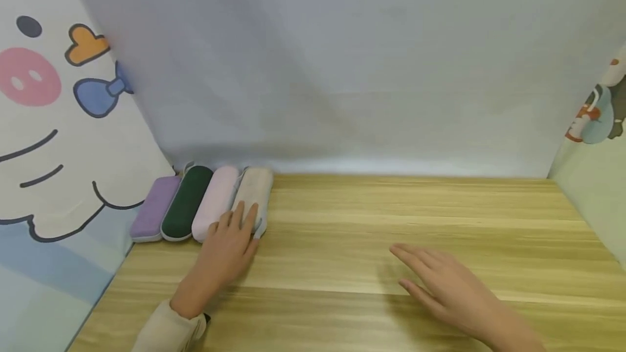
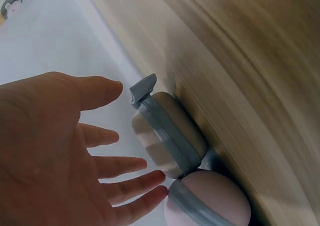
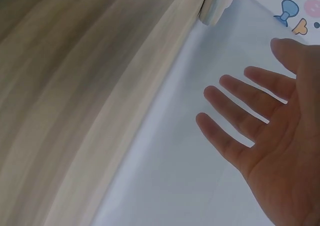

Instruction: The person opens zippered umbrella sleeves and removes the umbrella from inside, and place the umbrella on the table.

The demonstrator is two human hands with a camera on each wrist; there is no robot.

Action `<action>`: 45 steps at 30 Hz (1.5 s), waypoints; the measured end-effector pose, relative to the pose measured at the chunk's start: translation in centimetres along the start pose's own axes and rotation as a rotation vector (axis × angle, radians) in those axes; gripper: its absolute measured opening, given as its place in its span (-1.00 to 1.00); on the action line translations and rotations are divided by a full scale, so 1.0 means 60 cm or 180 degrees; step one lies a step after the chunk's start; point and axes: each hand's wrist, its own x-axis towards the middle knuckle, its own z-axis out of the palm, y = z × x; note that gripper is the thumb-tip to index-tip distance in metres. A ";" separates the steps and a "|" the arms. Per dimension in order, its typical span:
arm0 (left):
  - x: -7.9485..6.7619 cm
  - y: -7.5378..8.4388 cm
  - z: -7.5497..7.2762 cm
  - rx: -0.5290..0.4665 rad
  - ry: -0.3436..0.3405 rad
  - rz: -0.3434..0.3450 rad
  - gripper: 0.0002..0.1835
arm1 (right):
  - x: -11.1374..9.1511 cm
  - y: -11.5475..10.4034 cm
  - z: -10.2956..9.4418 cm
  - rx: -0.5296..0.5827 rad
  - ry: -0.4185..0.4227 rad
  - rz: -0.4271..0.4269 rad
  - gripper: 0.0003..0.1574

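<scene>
Zippered glasses cases lie side by side at the table's back left: a purple one point(image 1: 155, 208), a dark green one point(image 1: 187, 202), a pale pink one point(image 1: 216, 200) and a beige one point(image 1: 256, 186) at the right end. My left hand point(image 1: 227, 251) reaches over the near ends of the beige and pink cases, fingers extended. Whether the fingertips touch them I cannot tell. A grey zip band point(image 2: 170, 136) and a short grey strap point(image 2: 143, 88) show on the beige case's end. Out to the right, my right hand point(image 1: 447, 284) hovers above the table, fingers nearly straight, holding nothing.
The wood-grain table point(image 1: 342, 243) extends to the right of the cases. A pale backdrop point(image 1: 342, 69) rises along its back edge. Cartoon-printed panels stand at the left point(image 1: 49, 140) and right point(image 1: 601, 178) sides.
</scene>
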 end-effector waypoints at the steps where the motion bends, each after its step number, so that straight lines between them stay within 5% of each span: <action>1: 0.000 -0.001 0.001 0.0009 0.0019 0.0009 -0.30 | 0.003 -0.001 0.001 0.0005 0.0002 -0.0015 -0.20; 20: 0.014 -0.003 0.009 -0.0142 0.0118 0.0245 -0.58 | 0.051 -0.012 0.016 0.0168 -0.0194 -0.0066 -0.32; 25: 0.028 -0.005 0.012 -0.0125 0.0319 0.0401 -0.85 | 0.059 -0.014 0.019 0.0231 -0.0296 -0.0071 -0.34; 36: 0.056 -0.010 0.028 -0.0177 0.0469 0.0089 -0.64 | 0.077 -0.016 0.029 0.0315 -0.0373 -0.0152 -0.34; 45: 0.043 -0.028 0.025 -0.0646 0.0428 0.0378 -0.64 | 0.089 -0.021 0.034 0.0289 -0.0355 -0.0184 -0.34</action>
